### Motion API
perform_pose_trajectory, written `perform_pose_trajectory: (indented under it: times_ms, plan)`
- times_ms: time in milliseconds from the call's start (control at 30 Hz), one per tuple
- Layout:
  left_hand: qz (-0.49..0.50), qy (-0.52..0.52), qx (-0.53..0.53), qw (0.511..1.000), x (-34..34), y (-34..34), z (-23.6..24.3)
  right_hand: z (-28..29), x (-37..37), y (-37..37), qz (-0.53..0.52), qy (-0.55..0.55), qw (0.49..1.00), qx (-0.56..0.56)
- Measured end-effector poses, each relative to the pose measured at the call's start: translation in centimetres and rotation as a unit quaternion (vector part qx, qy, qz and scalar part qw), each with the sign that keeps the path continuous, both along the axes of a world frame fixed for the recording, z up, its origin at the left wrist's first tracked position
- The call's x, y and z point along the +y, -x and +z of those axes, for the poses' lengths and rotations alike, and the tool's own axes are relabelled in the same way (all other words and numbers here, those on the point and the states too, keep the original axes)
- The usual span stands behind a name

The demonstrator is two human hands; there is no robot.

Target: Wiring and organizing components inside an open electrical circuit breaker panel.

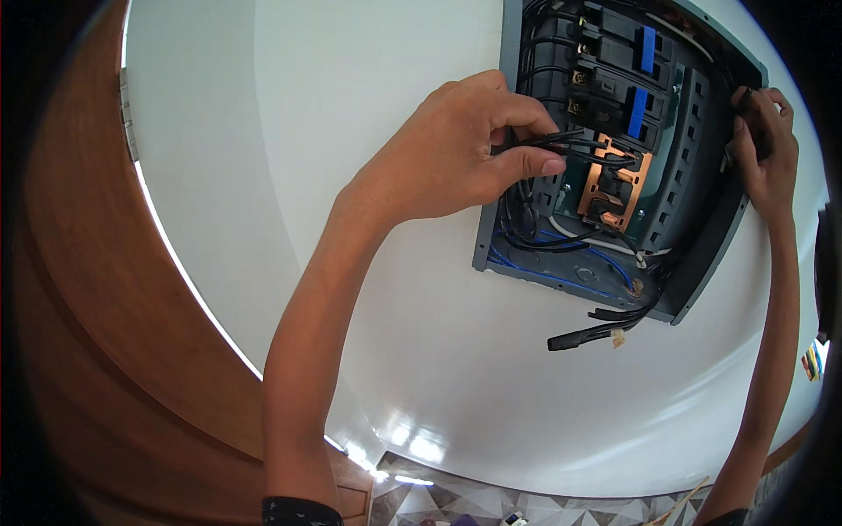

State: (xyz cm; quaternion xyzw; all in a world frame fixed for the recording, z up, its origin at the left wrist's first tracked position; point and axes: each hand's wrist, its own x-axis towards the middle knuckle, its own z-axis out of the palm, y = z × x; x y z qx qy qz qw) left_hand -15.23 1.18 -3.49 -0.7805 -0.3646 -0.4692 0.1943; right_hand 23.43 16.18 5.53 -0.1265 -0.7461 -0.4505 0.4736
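Note:
My left hand (478, 149) pinches black wires (592, 158) over the lower left part of an open grey metal electrical panel (478, 254). Black breakers with blue strips (647, 48) fill the upper part, with a copper-coloured busbar plate (618, 197) below them. Blue wires (544, 276) and a white wire (596, 241) run along the bottom, and a bundle of black cable ends (570, 340) hangs below the box. At the panel's right wall, my right hand (763, 149) has its fingers curled round something dark that I cannot make out.
The panel is mounted on a white wall (395, 307). A brown wooden door or panel (105, 263) is at the left. Below is a patterned tiled floor (474, 500) with small objects on it, and a small multicoloured item (811, 359) shows at the right edge.

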Motion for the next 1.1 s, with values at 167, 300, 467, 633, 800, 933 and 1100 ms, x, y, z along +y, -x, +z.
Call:
perform_pose_trajectory:
  times_ms: [167,300,467,633,800,933,1100]
  plan:
    - [0.010,-0.010,0.013,1.000,0.0,-0.2,0.1,0.0,-0.6,0.6,0.018,-0.029,0.999,-0.006]
    - [0.035,-0.047,0.040,0.997,-0.2,-0.5,-0.4,0.2,-1.7,1.4,0.012,-0.035,0.999,-0.020]
    - [0.046,-0.019,0.050,0.997,-0.7,-1.2,-0.4,0.4,-2.9,2.3,0.013,-0.052,0.998,-0.036]
    - [0.024,0.010,0.034,0.999,-0.4,-0.8,-0.4,0.4,-2.3,2.3,0.040,-0.058,0.997,-0.038]
    - [0.039,0.025,0.001,0.999,-1.5,-2.1,-0.5,0.6,-2.4,2.3,0.036,-0.088,0.995,-0.042]
    - [0.163,0.036,0.062,0.984,-2.7,-3.6,-0.3,0.7,-2.1,1.7,0.018,-0.075,0.996,-0.045]
    - [0.240,0.061,0.097,0.964,-3.3,-5.0,-0.6,0.7,-1.7,1.8,0.037,-0.099,0.993,-0.045]
